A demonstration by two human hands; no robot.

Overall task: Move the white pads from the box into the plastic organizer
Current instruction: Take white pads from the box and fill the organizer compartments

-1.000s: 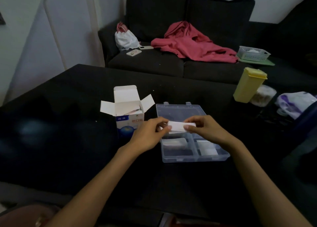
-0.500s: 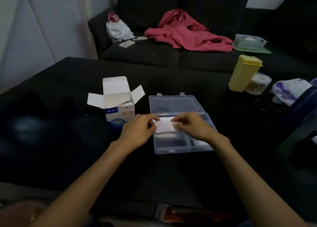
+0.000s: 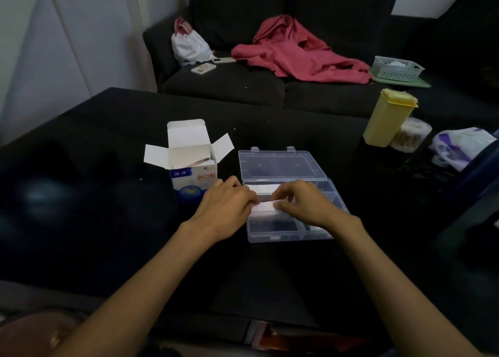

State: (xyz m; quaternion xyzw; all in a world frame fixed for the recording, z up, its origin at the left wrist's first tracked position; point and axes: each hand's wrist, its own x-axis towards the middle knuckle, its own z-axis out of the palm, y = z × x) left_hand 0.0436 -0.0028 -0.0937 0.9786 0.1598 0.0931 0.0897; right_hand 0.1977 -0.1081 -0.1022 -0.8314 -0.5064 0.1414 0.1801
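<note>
A white and blue cardboard box (image 3: 192, 178) stands open on the black table, with more pads showing inside it. Right of it lies a clear plastic organizer (image 3: 272, 234) with its lid (image 3: 280, 165) folded back. My left hand (image 3: 225, 208) and my right hand (image 3: 302, 202) each pinch one end of a white pad (image 3: 266, 206), holding it low over the organizer's left compartments. Another white pad (image 3: 263, 188) lies in the organizer's back compartment just behind the held one.
A yellow lidded container (image 3: 387, 119) and a jar of cotton swabs (image 3: 411, 138) stand at the table's right, beside a white and purple bag (image 3: 459, 148). Behind the table a dark sofa carries a red garment (image 3: 299, 54), a white bag (image 3: 190, 43), a phone (image 3: 204, 68) and a basket (image 3: 395, 69).
Both hands have lowered the white pad from above the organizer down into its left side. The head camera has tilted slightly.
</note>
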